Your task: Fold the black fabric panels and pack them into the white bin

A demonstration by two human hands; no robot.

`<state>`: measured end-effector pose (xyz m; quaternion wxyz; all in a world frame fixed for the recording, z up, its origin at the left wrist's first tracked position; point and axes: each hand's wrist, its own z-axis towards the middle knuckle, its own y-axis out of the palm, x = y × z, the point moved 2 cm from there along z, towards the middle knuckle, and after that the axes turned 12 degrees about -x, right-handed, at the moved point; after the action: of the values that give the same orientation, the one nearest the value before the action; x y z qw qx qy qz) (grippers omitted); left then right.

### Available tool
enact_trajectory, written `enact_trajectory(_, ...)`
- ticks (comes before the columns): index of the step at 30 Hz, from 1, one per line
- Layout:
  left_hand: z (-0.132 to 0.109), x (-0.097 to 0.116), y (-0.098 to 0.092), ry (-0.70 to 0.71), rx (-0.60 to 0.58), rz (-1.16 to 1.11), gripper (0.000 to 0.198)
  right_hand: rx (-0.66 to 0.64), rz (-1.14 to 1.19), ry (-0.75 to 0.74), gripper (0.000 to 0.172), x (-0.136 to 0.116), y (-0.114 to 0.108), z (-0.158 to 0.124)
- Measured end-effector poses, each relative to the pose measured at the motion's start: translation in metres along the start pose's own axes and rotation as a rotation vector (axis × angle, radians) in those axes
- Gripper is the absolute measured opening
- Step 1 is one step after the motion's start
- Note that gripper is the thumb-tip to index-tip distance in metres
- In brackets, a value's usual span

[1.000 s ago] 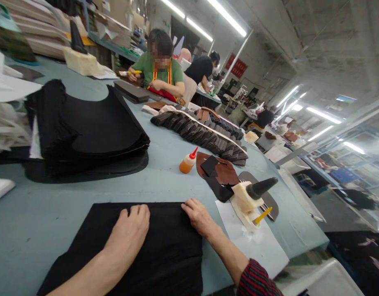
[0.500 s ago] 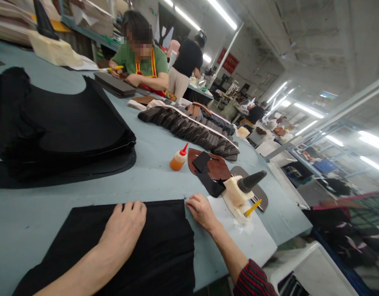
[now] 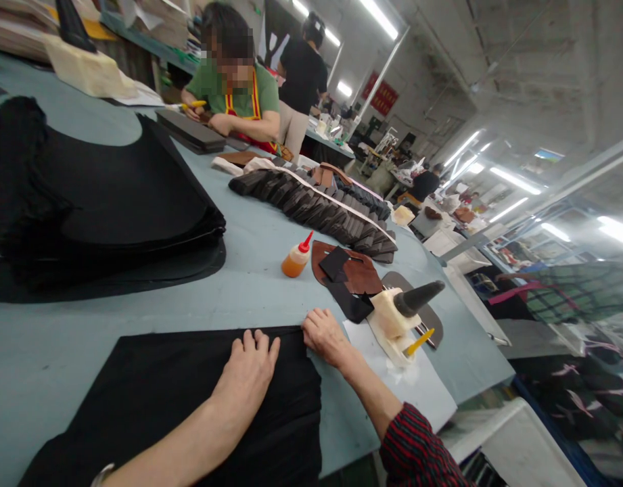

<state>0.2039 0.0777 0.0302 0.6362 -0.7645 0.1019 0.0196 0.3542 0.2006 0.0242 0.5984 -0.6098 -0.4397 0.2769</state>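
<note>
A black fabric sheet lies flat on the blue-grey table in front of me. My left hand rests palm down on it near its far edge, fingers stretched out. My right hand sits at the sheet's far right corner with the fingers curled down on the edge. White paper lies just right of that hand, and on it stands a cream block with a black cone.
An orange glue bottle stands beyond the sheet, beside brown and black leather pieces. A tall stack of black fabric fills the left. A row of dark folded pieces runs up the middle. A person in green works at the far end.
My left hand has slid right along the sheet toward my right hand. The right hand has stayed at the corner. The view has shifted slightly.
</note>
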Motion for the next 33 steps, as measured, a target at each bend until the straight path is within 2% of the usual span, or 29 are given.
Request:
enact_trajectory(2, 0.0, 0.0, 0.002, -0.003, -0.007, 0.001, 0.058, 0.062, 0.14, 0.079, 0.009, 0.006, -0.001, -0.002)
enact_trajectory(5, 0.001, 0.0, 0.003, 0.0, -0.013, -0.005, 0.057, 0.184, 0.403, 0.157, 0.015, 0.009, -0.004, -0.008)
enact_trajectory(9, 0.001, 0.001, 0.002, 0.012, -0.009, -0.026, 0.056, 0.263, 0.576, 0.062, 0.021, -0.003, -0.001, -0.011)
enact_trajectory(12, 0.0, 0.001, 0.004, 0.0, 0.034, -0.036, 0.053, 0.3, 0.551, -0.011, 0.02, -0.014, 0.007, -0.01)
enact_trajectory(19, 0.0, 0.003, 0.003, -0.03, 0.051, 0.032, 0.05, 0.323, 0.417, -0.031, 0.026, -0.018, 0.016, -0.014)
enact_trajectory(23, 0.003, 0.005, -0.008, -0.061, 0.016, 0.03, 0.044, 0.303, 0.364, -0.028, 0.025, -0.018, 0.016, -0.016)
enact_trajectory(29, 0.01, 0.017, -0.018, -0.086, -0.058, 0.006, 0.058, 0.228, 0.197, -0.067, 0.026, -0.022, 0.013, -0.015)
enact_trajectory(33, 0.006, 0.015, -0.019, -0.101, -0.049, 0.048, 0.054, 0.174, 0.124, -0.094, 0.026, -0.021, 0.013, -0.019)
